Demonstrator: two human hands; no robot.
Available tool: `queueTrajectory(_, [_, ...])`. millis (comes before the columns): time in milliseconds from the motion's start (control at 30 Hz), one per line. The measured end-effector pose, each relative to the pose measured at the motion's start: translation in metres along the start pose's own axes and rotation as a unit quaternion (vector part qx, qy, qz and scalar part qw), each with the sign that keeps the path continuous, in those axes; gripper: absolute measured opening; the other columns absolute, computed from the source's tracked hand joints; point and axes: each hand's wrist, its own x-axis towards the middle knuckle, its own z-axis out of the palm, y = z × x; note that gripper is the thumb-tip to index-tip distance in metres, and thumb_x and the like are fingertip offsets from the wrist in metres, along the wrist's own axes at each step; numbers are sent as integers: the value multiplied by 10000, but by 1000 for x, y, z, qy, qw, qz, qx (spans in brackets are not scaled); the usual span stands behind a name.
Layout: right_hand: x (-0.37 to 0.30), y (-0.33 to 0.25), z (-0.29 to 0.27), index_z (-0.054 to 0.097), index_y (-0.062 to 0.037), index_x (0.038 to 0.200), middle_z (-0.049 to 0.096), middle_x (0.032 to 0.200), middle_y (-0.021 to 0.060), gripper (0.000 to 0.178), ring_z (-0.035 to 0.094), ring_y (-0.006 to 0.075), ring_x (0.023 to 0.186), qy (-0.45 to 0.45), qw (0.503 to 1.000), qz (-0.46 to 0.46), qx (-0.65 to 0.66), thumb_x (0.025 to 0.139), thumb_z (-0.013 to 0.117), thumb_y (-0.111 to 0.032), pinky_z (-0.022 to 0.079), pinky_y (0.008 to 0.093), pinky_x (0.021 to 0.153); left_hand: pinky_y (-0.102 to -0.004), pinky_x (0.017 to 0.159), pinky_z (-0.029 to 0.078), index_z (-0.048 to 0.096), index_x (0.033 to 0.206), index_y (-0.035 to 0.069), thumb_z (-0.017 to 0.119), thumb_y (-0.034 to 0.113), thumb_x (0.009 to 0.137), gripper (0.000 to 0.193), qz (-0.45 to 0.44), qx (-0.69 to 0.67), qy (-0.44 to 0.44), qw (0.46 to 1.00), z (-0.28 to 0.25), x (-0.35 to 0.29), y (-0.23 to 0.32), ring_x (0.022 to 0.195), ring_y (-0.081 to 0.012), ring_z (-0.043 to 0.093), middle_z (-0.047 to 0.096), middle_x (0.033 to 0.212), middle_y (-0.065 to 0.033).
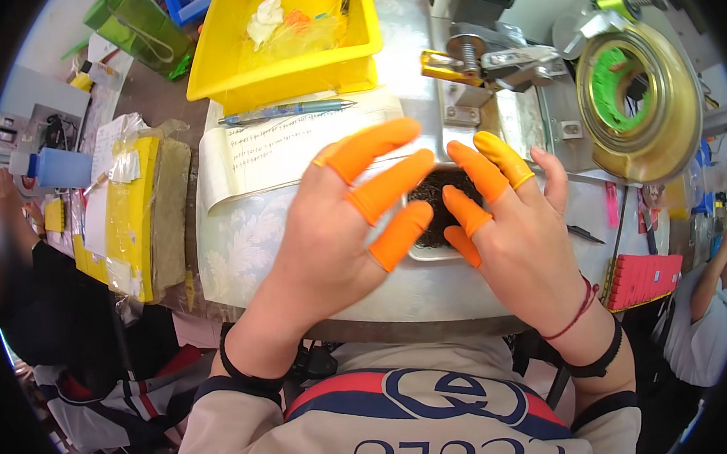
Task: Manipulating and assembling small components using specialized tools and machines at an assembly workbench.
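Note:
Over a small white tray [433, 254] of thin dark pieces [431, 192], both my hands are spread, with orange finger covers on several fingers. My left hand [326, 221] reaches in from the left, fingers stretched and apart, its tips at the tray's left edge; I see nothing in it. On the other side, my right hand [518, 223] has its fingers apart, one cover being yellow, and its thumb and forefinger reach over the dark pieces. Whether those fingertips touch a piece is too small to tell. The hands partly hide the tray.
Behind my left hand lie a written notebook [249, 163] and pens [287, 110]. A yellow bin [290, 75] stands beyond. A metal bench fixture [464, 98] and a large tape roll [677, 87] are at right, a yellow folder stack [137, 218] at left. Other people sit at both sides.

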Motion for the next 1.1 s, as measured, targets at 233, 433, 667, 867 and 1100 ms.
queueTrajectory(233, [3,8,11,614,-74,815,535,1041,48,142,459,220,1054,-27,1000,6,-4,681,570,-92,229,465,926,-325,871,394,568,1044,52,659,29,661,394,-40,-19,-57,997,0,-2,-1,1020,-263,493,508,1125,-121])
queueTrajectory(433, [0,14,3,589,-86,840,541,1004,41,160,483,220,1001,14,993,64,95,686,630,-99,235,423,900,-322,850,409,570,1018,46,661,42,665,365,-33,-30,-85,995,8,-2,-2,997,-261,506,525,1103,-118])
queueTrajectory(667, [-6,15,8,583,-33,861,546,939,78,130,488,244,954,96,884,106,446,732,606,-37,354,357,849,-312,796,434,575,963,40,653,45,689,285,-53,-158,-70,984,21,-4,7,928,-256,537,540,1070,-123])
queueTrajectory(867, [-6,16,8,581,-22,863,541,932,90,119,485,240,956,116,869,95,471,745,596,-24,364,347,858,-295,769,434,592,880,32,639,36,707,179,-66,-225,-42,971,23,1,10,876,-220,556,568,983,-116])
queueTrajectory(1100, [-9,13,6,588,-18,895,544,957,94,181,484,242,966,140,894,93,415,723,636,-50,373,327,834,-289,771,427,603,859,43,628,26,717,145,-68,-208,2,976,23,1,15,885,-211,547,564,985,-106])
